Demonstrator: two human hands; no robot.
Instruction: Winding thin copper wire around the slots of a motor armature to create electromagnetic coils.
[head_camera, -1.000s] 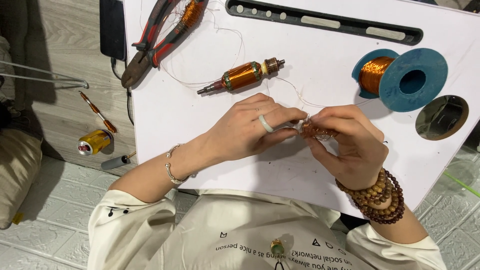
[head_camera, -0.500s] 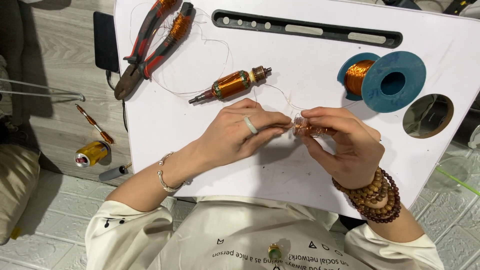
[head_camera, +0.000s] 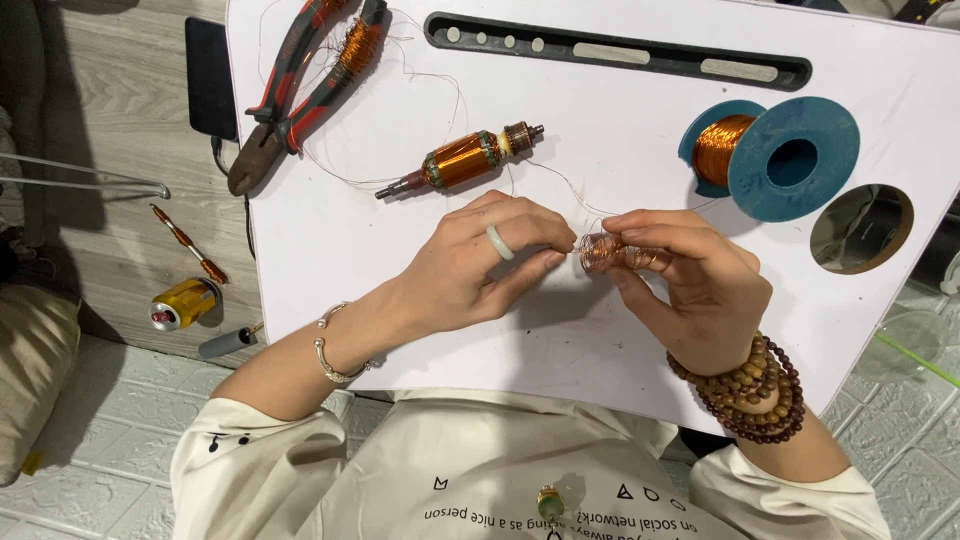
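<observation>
My right hand (head_camera: 690, 285) holds a small coil of thin copper wire (head_camera: 603, 253) above a white lap table (head_camera: 400, 240). My left hand (head_camera: 480, 265), with a pale ring on one finger, pinches the wire at the coil's left end. A fine strand runs from the coil up toward a blue spool of copper wire (head_camera: 775, 155) at the right. A motor armature (head_camera: 462, 160) wound with copper lies just beyond my left hand.
Red-handled pliers (head_camera: 300, 85) with a bundle of copper wire lie at the table's far left. A black slotted strip (head_camera: 615, 50) runs along the far edge, and a round cup hole (head_camera: 860, 228) is at the right. A yellow can (head_camera: 182, 302) lies on the floor at left.
The view has shifted slightly. Both hands stay together on the coil, with small finger movements; the coil now shows more clearly between the fingertips.
</observation>
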